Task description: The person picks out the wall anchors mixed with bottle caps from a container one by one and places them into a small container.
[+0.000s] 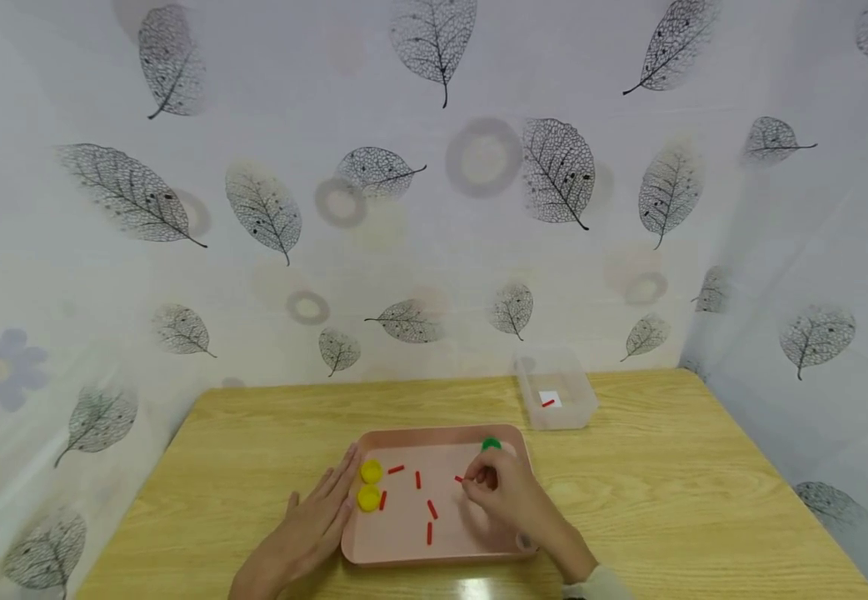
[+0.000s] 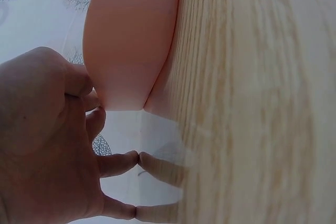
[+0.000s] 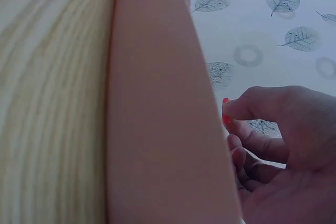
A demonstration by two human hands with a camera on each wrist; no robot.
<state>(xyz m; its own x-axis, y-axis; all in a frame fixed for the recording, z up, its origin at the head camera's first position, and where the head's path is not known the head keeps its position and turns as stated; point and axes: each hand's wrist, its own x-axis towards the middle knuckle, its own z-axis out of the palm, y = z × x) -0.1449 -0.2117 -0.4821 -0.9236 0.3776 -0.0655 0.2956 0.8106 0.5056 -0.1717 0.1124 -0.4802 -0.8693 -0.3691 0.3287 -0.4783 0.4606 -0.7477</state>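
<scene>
My right hand (image 1: 507, 493) pinches a short red stick (image 1: 459, 479) between thumb and fingertips, over the right part of a pink tray (image 1: 392, 537). In the right wrist view the red stick (image 3: 226, 111) shows at the fingertips, just beyond the tray's wall (image 3: 157, 108). Flat along the tray's left rim lies my left hand (image 1: 306, 525), its fingers extended and touching the edge. Several loose red sticks (image 1: 432, 509) are spread over the tray. Two yellow round caps (image 1: 371, 472) sit by its left side, and a green round cap (image 1: 491, 444) is partly hidden behind my right hand.
A clear plastic box (image 1: 576, 408) stands behind the tray at the right, with a white square (image 1: 551, 397) and a red stick (image 1: 548, 404) in it. Everything is on a wooden table (image 1: 666, 483) against a leaf-patterned backdrop (image 1: 434, 250).
</scene>
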